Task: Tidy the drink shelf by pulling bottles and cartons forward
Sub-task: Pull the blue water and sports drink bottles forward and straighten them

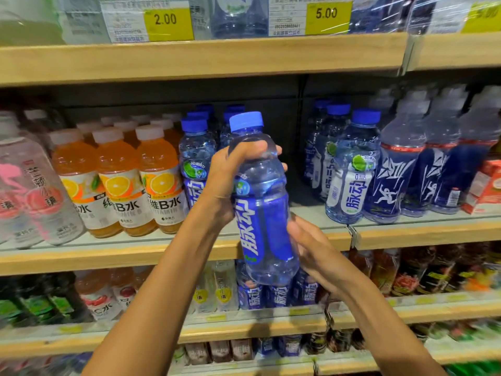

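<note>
My left hand (pixel 233 169) is clamped round the shoulder of a blue-capped drink bottle (pixel 260 202), fingers curled over its top. I hold it slightly tilted at the centre of the frame, in front of the middle shelf (pixel 406 234). My right hand (pixel 311 248) touches the bottle's lower right side; I cannot tell whether its fingers wrap round. Orange vitamin water bottles (pixel 119 183) stand at centre left.

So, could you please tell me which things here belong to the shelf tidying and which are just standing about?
Job: blue bottle, gripped by the left hand, right hand against its lower side; blue-capped bottles behind it; middle shelf.
Standing about: orange drinks; price tags; lower-shelf bottles.
</note>
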`<state>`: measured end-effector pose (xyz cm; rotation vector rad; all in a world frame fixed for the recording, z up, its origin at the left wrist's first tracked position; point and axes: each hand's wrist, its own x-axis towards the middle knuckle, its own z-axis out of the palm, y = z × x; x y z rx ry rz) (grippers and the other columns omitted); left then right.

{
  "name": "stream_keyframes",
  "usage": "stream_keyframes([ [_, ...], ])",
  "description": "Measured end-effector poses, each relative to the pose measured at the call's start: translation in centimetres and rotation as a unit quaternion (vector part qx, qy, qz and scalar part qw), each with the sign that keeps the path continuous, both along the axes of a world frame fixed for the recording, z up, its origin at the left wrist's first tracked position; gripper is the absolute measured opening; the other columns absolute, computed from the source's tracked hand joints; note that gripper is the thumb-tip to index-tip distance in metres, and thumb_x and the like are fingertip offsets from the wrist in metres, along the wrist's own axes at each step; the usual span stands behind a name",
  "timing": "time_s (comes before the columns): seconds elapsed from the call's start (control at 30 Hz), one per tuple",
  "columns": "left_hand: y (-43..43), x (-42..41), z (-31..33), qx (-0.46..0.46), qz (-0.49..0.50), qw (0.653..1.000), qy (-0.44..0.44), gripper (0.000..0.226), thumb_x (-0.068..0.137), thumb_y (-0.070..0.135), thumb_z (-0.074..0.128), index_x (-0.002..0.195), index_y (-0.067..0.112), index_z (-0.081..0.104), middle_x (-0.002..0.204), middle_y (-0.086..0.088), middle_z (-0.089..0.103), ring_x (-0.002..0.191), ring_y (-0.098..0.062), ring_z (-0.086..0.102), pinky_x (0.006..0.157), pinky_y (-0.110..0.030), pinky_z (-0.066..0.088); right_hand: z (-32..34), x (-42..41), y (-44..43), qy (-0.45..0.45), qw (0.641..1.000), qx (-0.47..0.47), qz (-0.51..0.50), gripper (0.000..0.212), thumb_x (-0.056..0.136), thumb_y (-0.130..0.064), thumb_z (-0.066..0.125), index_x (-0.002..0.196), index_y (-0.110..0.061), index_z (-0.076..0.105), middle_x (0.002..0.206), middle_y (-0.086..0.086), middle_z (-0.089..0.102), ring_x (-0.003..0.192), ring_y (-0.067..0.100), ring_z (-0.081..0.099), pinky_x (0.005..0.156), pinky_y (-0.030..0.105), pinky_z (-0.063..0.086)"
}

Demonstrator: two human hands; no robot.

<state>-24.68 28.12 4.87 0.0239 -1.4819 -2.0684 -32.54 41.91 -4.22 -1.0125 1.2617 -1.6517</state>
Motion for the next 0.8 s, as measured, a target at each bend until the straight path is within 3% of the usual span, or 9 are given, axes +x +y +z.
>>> stream_keyframes([
  [0.1, -0.4, -0.1, 0.2, 0.063, -0.203, 0.975, 0.060, 0.059, 0.048, 0.027, 0.087, 0.098, 0.008, 0.062, 0.090, -0.007, 0.065, 0.074, -0.025, 0.066, 0.069, -0.032, 0.056, 0.9, -0.9, -0.2, -0.096, 0.990, -0.014, 0.104, 0.081, 0.056, -0.055, 0.086, 0.121, -0.013, 0.061, 0.126, 0.013, 0.062, 0.116, 0.028, 0.059, 0.106, 0.049, 0.041],
  [0.23, -0.4, -0.6, -0.2, 0.114, -0.343, 0.926, 0.106, 0.062, 0.054, 0.026, 0.087, 0.103, 0.007, 0.054, 0.090, -0.008, 0.060, 0.075, -0.026, 0.063, 0.069, -0.035, 0.056, 1.4, 0.0, -1.1, -0.087, 0.990, 0.012, 0.113, 0.122, 0.041, -0.046, 0.094, 0.137, 0.006, 0.038, 0.137, 0.035, 0.042, 0.124, 0.049, 0.044, 0.108, 0.064, 0.028],
  [0.33, -0.4, -0.7, -1.0, 0.113, -0.379, 0.915, 0.082, 0.060, 0.056, 0.027, 0.086, 0.104, 0.006, 0.055, 0.092, -0.010, 0.060, 0.079, -0.028, 0.064, 0.070, -0.037, 0.056, 1.7, 1.2, -1.8, -0.004, 0.991, 0.008, 0.130, 0.104, 0.049, -0.048, 0.090, 0.127, 0.005, 0.047, 0.115, 0.028, 0.057, 0.108, 0.042, 0.054, 0.098, 0.056, 0.042],
  [0.43, -1.2, -0.5, -1.4, 0.040, -0.290, 0.955, 0.052, 0.055, 0.054, 0.039, 0.087, 0.097, 0.010, 0.069, 0.095, -0.007, 0.068, 0.087, -0.025, 0.067, 0.080, -0.034, 0.055, 1.2, 1.2, -1.6, 0.038, 0.995, 0.000, 0.094, 0.047, 0.060, -0.033, 0.083, 0.104, -0.024, 0.069, 0.096, 0.005, 0.070, 0.089, 0.022, 0.066, 0.078, 0.035, 0.055],
  [0.5, -1.7, 0.1, -1.3, -0.020, -0.215, 0.976, 0.021, 0.054, 0.056, 0.047, 0.083, 0.096, 0.014, 0.073, 0.099, -0.006, 0.071, 0.092, -0.022, 0.067, 0.084, -0.034, 0.054, 1.0, 1.3, -1.5, 0.074, 0.996, -0.003, 0.051, 0.029, 0.063, -0.031, 0.078, 0.091, -0.036, 0.071, 0.089, -0.003, 0.072, 0.085, 0.013, 0.068, 0.074, 0.026, 0.054],
  [0.57, -2.1, 0.7, -1.2, -0.066, -0.146, 0.987, -0.020, 0.050, 0.064, 0.045, 0.077, 0.102, 0.014, 0.071, 0.103, -0.007, 0.072, 0.095, -0.022, 0.068, 0.081, -0.033, 0.055, 1.0, 1.4, -1.7, 0.109, 0.994, -0.001, 0.005, 0.028, 0.064, -0.031, 0.080, 0.090, -0.031, 0.069, 0.088, -0.002, 0.072, 0.084, 0.013, 0.068, 0.075, 0.026, 0.053],
  [0.67, -2.3, 1.4, -1.3, -0.107, -0.014, 0.991, -0.080, 0.045, 0.080, 0.043, 0.064, 0.110, 0.010, 0.066, 0.109, -0.015, 0.070, 0.098, -0.025, 0.069, 0.078, -0.035, 0.058, 1.0, 1.6, -2.5, 0.129, 0.989, -0.002, -0.067, 0.040, 0.070, -0.017, 0.082, 0.105, -0.015, 0.061, 0.091, 0.002, 0.073, 0.084, 0.015, 0.070, 0.073, 0.026, 0.054],
  [0.8, -2.5, 3.0, -3.1, -0.232, 0.192, 0.953, -0.028, 0.032, 0.087, 0.039, 0.057, 0.102, 0.013, 0.067, 0.095, -0.001, 0.072, 0.091, -0.009, 0.066, 0.080, -0.024, 0.054, 1.1, 1.6, -3.5, 0.143, 0.978, -0.002, -0.154, 0.058, 0.071, -0.013, 0.082, 0.121, -0.012, 0.052, 0.105, 0.005, 0.071, 0.093, 0.018, 0.070, 0.082, 0.035, 0.055],
])
